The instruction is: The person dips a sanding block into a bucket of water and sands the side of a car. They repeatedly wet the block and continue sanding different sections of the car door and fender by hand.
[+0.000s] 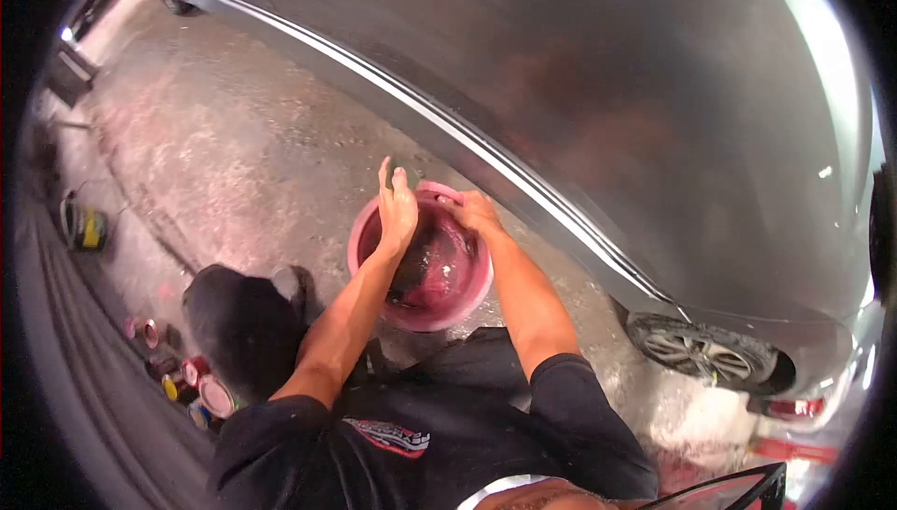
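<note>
A round pink bucket (422, 317) is in front of me, low between my legs, with dark, shiny liquid inside. My left hand (399, 214) is over the bucket's left part, its fingers stretched out and pointing away from me, with nothing seen in it. At the far right rim, my right hand (476, 215) has its fingers bent over the edge, seemingly gripping the bucket. Part of those fingers is hidden, so a small item under them cannot be ruled out.
A dark grey car (598, 118) with a bright trim strip fills the right side, its wheel (701, 349) at the lower right. Several cans (217, 396) stand at the lower left by a dark curtain (84, 351). A black-and-yellow container (86, 225) sits farther left on the wet-looking floor (215, 136).
</note>
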The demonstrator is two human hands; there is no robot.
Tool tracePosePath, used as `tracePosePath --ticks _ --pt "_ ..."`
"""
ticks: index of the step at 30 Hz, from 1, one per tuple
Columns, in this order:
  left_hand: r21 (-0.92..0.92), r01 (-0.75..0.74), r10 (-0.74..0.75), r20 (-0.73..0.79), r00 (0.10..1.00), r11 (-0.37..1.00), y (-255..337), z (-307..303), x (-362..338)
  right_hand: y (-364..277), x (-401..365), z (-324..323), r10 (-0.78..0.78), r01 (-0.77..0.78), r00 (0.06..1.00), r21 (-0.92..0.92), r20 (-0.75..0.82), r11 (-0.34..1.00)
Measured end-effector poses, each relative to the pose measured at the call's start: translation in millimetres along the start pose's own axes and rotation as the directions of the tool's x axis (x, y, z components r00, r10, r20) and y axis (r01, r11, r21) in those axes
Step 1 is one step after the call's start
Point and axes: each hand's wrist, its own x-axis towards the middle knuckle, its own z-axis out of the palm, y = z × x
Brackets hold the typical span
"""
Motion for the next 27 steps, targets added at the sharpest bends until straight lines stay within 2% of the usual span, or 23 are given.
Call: tracePosePath --ticks 2,3,4,5,6,7,8,9,10,11,12,14,15,16,17,18,20,21,23,24,25,26,27 --pt "-0.078 0.049 -0.035 0.170 0.985 0.996 26 8 5 -1 -1 -2 0.282 -0.290 0.955 0.088 0.091 0.953" --pt "0.050 -0.269 0.260 0.140 0.955 0.962 22 15 12 -2 -6 0 0.272 -0.278 0.960 0.102 0.065 0.955" --pt "0.029 -0.257 0.248 0.182 0.952 0.966 16 14 16 -3 -8 1 0.318 -0.322 0.946 0.105 0.054 0.941" --pt "0.246 -0.270 0.140 0.440 0.887 0.931 31 0 17 1 -10 7 0.290 -0.296 0.955 0.120 0.066 0.948" --pt "0.435 -0.344 -0.021 0.644 0.765 0.832 37 -14 18 -2 -17 8 0.259 -0.268 0.963 0.140 0.079 0.953" --pt "0.429 -0.455 -0.025 0.748 0.663 0.780 13 -21 25 -7 -18 4 0.281 -0.291 0.951 0.068 0.131 0.954" --pt "0.449 -0.592 -0.003 0.798 0.602 0.670 -17 -27 30 -11 -19 4 0.309 -0.319 0.944 0.081 0.115 0.944" --pt "0.567 -0.594 -0.264 0.812 0.521 0.570 -17 -34 33 -15 -20 5 0.381 -0.388 0.919 0.072 0.096 0.919" --pt "0.574 -0.644 -0.393 0.818 0.420 0.506 -36 -38 38 -19 -22 8 0.453 -0.458 0.888 0.062 0.081 0.887" --pt "0.489 -0.738 -0.466 0.844 0.265 0.466 -55 -38 41 -20 -26 9 0.490 -0.496 0.868 0.109 0.080 0.861" --pt "0.467 -0.744 -0.460 0.854 0.241 0.478 -77 -35 43 -21 -29 12 0.512 -0.518 0.856 0.107 0.073 0.849" --pt "0.348 -0.823 -0.500 0.861 0.091 0.449 -127 -25 44 -26 -34 23 0.584 -0.585 0.811 0.056 0.043 0.809" --pt "0.345 -0.808 -0.497 0.864 0.075 0.478 -153 -19 39 -31 -42 29 0.597 -0.599 0.800 0.029 0.052 0.800" --pt "0.348 -0.817 -0.485 0.869 0.097 0.461 -174 -12 36 -38 -48 33 0.651 -0.651 0.759 0.090 0.031 0.754" --pt "0.357 -0.821 -0.473 0.872 0.123 0.446 -185 -9 35 -44 -54 37 0.699 -0.693 0.715 0.146 0.014 0.706" --pt "0.366 -0.801 -0.471 0.874 0.121 0.473 -181 -15 35 -60 -63 34 0.701 -0.699 0.712 0.112 0.020 0.707" --pt "0.324 -0.664 -0.248 0.946 0.210 0.674 -166 -33 40 -101 -71 23 0.651 -0.634 0.755 0.346 0.083 0.691" --pt "0.334 -0.645 -0.247 0.942 0.226 0.688 -179 -40 41 -98 -62 28 0.679 -0.678 0.728 0.240 0.089 0.695" --pt "0.179 -0.745 0.234 0.880 0.413 0.642 -198 -51 45 -105 -58 27 0.656 -0.653 0.753 0.174 0.047 0.737" --pt "0.190 -0.736 0.227 0.876 0.426 0.649 -203 -44 42 -111 -58 27 0.636 -0.631 0.772 0.136 0.014 0.763" --pt "0.250 -0.742 0.010 0.945 0.327 0.622 -208 -38 38 -95 -58 42 0.675 -0.664 0.738 0.160 -0.022 0.731" --pt "0.300 -0.757 -0.200 0.954 0.225 0.580 -212 -27 36 -88 -61 46 0.667 -0.657 0.744 0.157 -0.019 0.737" --pt "0.416 -0.746 -0.266 0.909 0.321 0.521 -204 -15 26 -80 -67 49 0.658 -0.638 0.752 0.206 -0.041 0.742"
